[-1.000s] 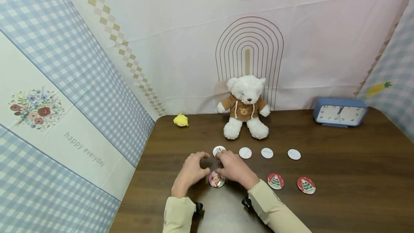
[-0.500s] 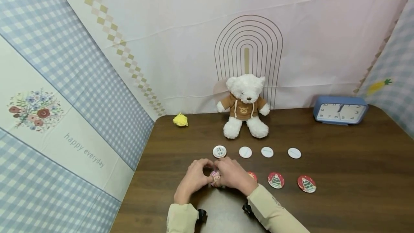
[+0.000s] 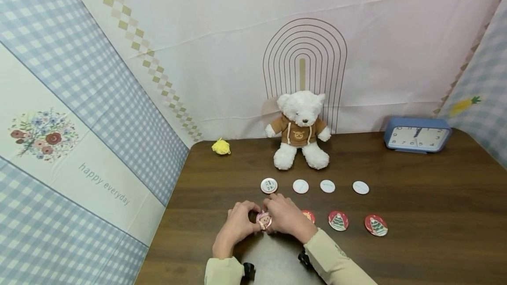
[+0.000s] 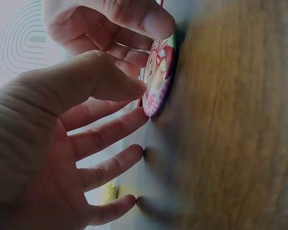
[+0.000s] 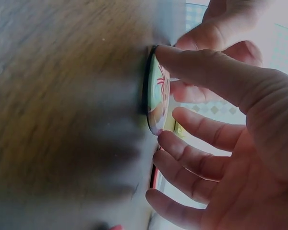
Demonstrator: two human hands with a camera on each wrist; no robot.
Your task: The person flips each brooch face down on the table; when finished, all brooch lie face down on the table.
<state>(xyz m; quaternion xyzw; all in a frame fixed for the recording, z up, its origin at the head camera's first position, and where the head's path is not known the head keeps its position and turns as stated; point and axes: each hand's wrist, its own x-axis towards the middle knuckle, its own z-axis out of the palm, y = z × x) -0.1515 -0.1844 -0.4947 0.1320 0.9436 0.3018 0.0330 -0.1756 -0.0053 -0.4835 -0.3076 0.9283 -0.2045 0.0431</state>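
Observation:
A round button badge with a pinkish cartoon figure lies at the front middle of the table, between both hands. My left hand holds its left edge with thumb and fingertips; in the left wrist view the thumb presses near the rim of the badge. From the other side my right hand grips it. In the right wrist view the right thumb lies at one end of the badge and a fingertip at the other. A red badge is partly hidden behind the right hand.
Two red tree badges lie to the right. A row of several white discs runs behind. A white teddy bear, yellow yarn ball and blue clock stand along the table's back, before a fabric wall.
Both hands have come down toward me and closed in on the cartoon badge, taking hold of its edges. The leftmost white disc and part of a red badge are now uncovered.

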